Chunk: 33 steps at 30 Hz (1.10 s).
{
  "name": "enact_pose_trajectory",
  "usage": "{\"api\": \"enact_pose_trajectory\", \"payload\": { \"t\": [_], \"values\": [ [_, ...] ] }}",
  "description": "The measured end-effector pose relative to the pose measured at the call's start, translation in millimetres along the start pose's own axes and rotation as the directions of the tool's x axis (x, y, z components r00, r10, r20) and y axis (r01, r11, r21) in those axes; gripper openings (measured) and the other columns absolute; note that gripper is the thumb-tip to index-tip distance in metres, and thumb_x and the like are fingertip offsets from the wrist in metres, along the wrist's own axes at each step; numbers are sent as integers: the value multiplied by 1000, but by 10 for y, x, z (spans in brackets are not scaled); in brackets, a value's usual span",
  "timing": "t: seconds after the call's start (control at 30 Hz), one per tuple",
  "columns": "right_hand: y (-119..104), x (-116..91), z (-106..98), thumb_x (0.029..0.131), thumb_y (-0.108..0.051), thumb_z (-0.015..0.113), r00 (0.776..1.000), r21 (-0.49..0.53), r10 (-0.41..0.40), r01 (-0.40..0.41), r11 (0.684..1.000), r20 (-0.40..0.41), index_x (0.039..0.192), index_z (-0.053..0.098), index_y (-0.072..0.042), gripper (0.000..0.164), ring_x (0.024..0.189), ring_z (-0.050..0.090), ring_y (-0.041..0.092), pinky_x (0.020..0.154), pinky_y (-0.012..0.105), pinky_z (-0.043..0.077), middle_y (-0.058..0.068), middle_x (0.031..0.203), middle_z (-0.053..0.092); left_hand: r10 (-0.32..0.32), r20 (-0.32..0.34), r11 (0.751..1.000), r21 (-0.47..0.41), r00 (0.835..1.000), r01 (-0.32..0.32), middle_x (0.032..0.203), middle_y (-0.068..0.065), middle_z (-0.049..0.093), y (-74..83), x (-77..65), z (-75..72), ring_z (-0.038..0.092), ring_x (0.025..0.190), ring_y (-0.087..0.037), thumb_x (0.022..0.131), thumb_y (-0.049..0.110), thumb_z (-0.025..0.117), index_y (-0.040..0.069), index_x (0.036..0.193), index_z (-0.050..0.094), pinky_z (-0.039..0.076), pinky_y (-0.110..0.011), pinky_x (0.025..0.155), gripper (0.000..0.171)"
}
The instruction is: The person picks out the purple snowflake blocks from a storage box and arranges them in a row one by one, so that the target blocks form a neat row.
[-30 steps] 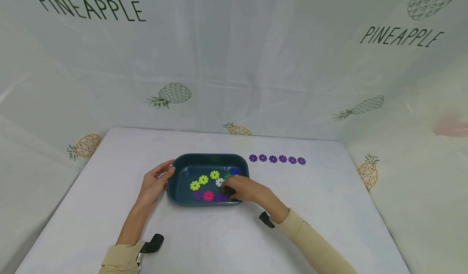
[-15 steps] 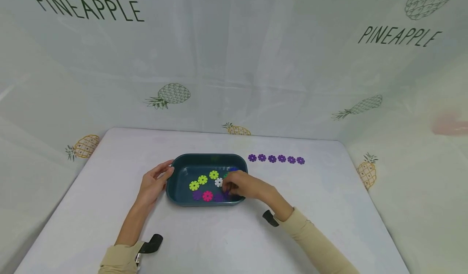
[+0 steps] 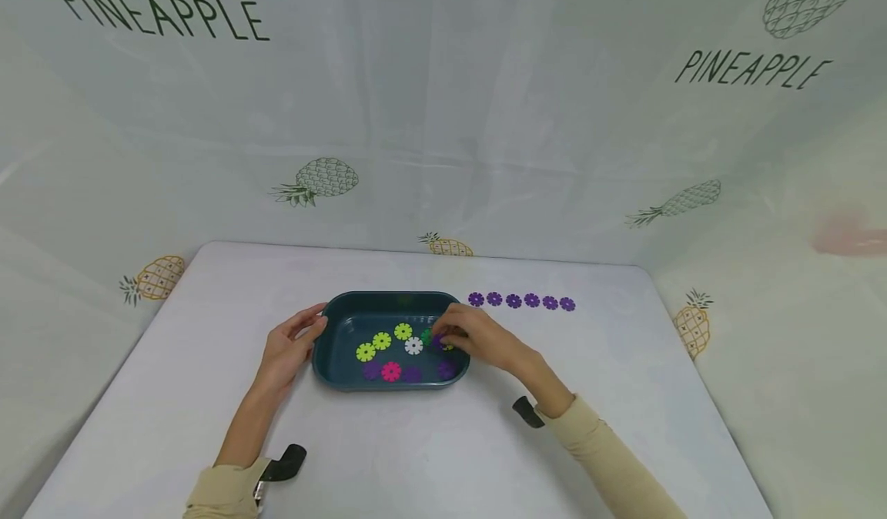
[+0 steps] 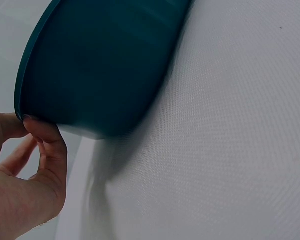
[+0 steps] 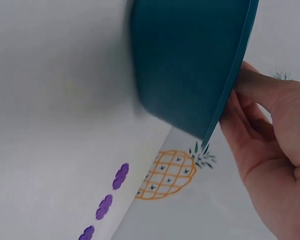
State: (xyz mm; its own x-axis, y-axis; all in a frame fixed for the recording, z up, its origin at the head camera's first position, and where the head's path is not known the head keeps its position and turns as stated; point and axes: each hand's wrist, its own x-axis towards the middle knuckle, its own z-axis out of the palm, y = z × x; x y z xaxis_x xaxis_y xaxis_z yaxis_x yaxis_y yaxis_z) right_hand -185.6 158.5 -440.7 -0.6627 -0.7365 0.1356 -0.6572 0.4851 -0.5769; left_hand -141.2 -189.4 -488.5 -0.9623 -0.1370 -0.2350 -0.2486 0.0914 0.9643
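Note:
A dark teal tray (image 3: 346, 376) stands on the white table. My left hand (image 3: 287, 353) grips its left rim, thumb against fingers, as the left wrist view also shows on the tray wall (image 4: 105, 65). Over the tray's right part, my right hand (image 3: 481, 338) has its fingers curled and pinches a purple flower-shaped disc (image 3: 438, 343), partly covered by the fingers. In the right wrist view the fingertips are hidden behind the tray wall. Flower-shaped discs lie in the tray: several yellow ones (image 3: 382, 340), a white one (image 3: 413, 346), a pink one (image 3: 391, 371), a green one (image 3: 426, 337) and several purple ones (image 3: 371, 370).
Behind and right of the tray, a row of several purple discs (image 3: 513, 301) lies along the table's far side. A pineapple-print curtain (image 3: 485, 157) hangs behind the white table (image 3: 388, 457).
My right hand has risen from the tray's near right corner toward its right rim, with a purple disc now at the fingertips. The left hand stays on the rim.

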Motion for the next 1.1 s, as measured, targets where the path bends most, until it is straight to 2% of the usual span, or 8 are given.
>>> {"api": "enact_pose_trajectory", "payload": {
  "t": [0.2, 0.4, 0.77, 1.1],
  "values": [
    [84, -39, -61, 93, 3, 73, 994, 32, 5, -2, 999, -112, 109, 74, -3, 17, 97, 67, 17, 86, 23, 55, 5, 104, 66, -11, 5, 1000, 13, 1000, 11, 137, -5, 48, -3, 0, -11, 52, 92, -8, 102, 41, 65, 15, 152, 52, 47, -20, 70, 58],
    [150, -81, -134, 93, 5, 72, 977, 86, 20, -2, 996, -212, 110, 73, 0, 18, 100, 69, 21, 87, 28, 57, 8, 105, 67, -22, -1, 1000, 13, 1000, 22, 138, -5, 48, 0, -3, -18, 51, 95, -9, 101, 42, 65, 15, 153, 51, 47, -20, 72, 59],
    [354, -255, -221, 92, 3, 74, 930, 93, 103, -75, 993, -353, 109, 75, -3, 18, 98, 68, 20, 88, 34, 58, 5, 104, 68, -12, -17, 1000, 0, 1000, 12, 133, -5, 50, 15, 11, 6, 52, 93, -10, 101, 41, 65, 13, 150, 54, 47, -19, 70, 57],
    [571, -471, -301, 90, 0, 77, 886, 75, 136, -115, 991, -444, 108, 75, -4, 19, 97, 68, 22, 85, 38, 59, 6, 104, 69, -21, -19, 1000, 22, 1000, 21, 133, -5, 49, 56, 2, 41, 50, 87, -8, 104, 35, 63, 12, 149, 55, 45, -20, 67, 50]
  ]
}}
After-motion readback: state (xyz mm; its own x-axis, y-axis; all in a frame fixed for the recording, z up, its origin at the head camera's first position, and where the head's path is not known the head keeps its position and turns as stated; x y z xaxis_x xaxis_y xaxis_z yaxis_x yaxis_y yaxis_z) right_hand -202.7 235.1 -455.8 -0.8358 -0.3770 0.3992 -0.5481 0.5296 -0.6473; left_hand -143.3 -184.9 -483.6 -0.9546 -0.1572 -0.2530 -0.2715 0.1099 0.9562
